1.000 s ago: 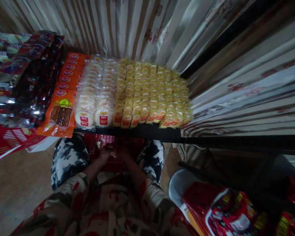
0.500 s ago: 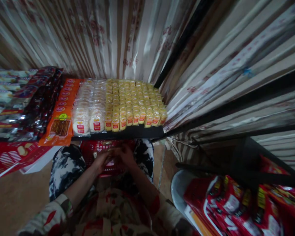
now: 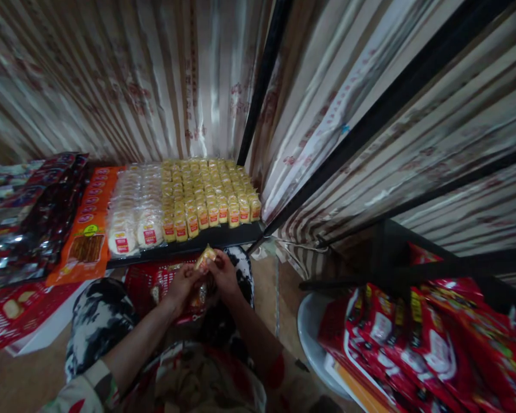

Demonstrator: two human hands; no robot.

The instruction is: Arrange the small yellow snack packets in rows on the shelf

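Shelf (image 3: 241,231) beyond held packet (image 3: 206,258), seemingly illegible.

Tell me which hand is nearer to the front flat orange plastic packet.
Left. The left hand is below and right of the orange packet in the picture; the right hand is farther right.

forearms (image 3: 140,341) angled inward, fingers (image 3: 192,276) bent, near together
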